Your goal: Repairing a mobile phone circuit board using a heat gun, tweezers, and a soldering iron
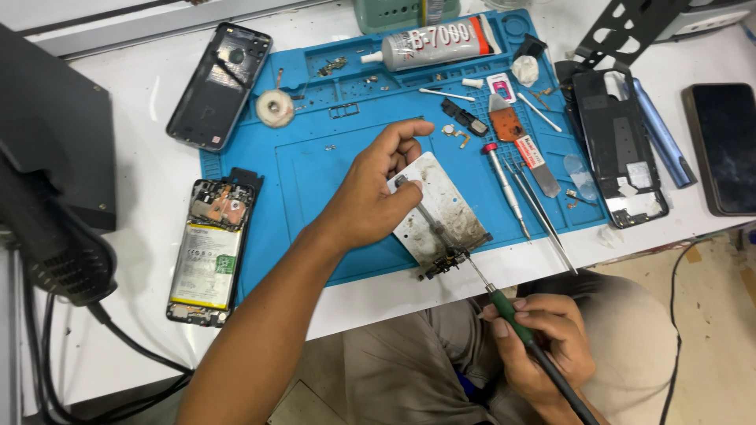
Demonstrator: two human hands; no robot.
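My left hand (370,197) rests on the blue work mat (315,173) and grips thin tweezers (429,220) that press a small dark circuit part (443,264) against a stained white metal plate (441,208). My right hand (539,342) is off the table's front edge, above my lap, and grips a green-handled soldering iron (512,315). Its fine tip touches the circuit part at the plate's lower corner.
An opened phone with its battery exposed (209,252) lies left of the mat, and a dark phone back shell (220,83) is at the far left. A glue tube (433,43), tape roll (276,106), screwdriver (504,185), scraper (524,142), phone frame (618,145) and dark phone (724,145) sit on the right.
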